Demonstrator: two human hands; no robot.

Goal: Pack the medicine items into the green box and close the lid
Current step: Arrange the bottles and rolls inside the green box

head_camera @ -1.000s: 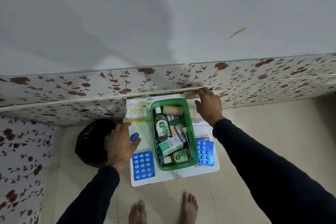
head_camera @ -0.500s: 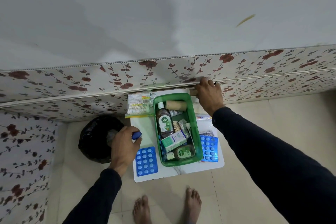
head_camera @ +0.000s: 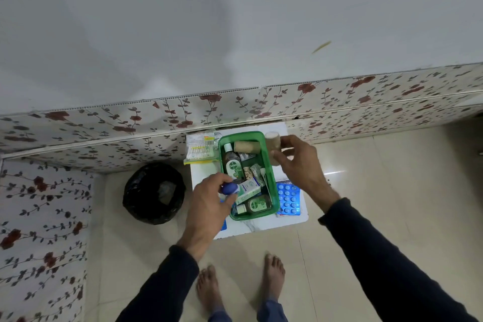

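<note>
The green box [head_camera: 270,172] sits open on a small white table [head_camera: 261,227], holding a Dettol bottle [head_camera: 233,163], a tan roll [head_camera: 247,146], a white-green carton [head_camera: 248,190] and a smaller Dettol bottle [head_camera: 257,204]. My left hand [head_camera: 209,206] hovers over the box's near-left corner, gripping a small blue-capped item [head_camera: 230,188]. My right hand [head_camera: 300,165] is just right of the box's far end and holds a beige bandage roll [head_camera: 272,144]. A blue pill blister [head_camera: 288,198] lies right of the box; another blue one is mostly hidden under my left hand.
A pack of cotton swabs [head_camera: 200,151] lies at the table's far left corner. A bin lined with a black bag [head_camera: 154,193] stands on the floor left of the table. A floral-patterned wall panel [head_camera: 235,107] runs behind. My bare feet [head_camera: 240,285] stand in front.
My right hand lifted a beige bandage roll from the far right corner and brought it beside the box. My left hand carried the blue-capped item right, over the box's near-left corner.
</note>
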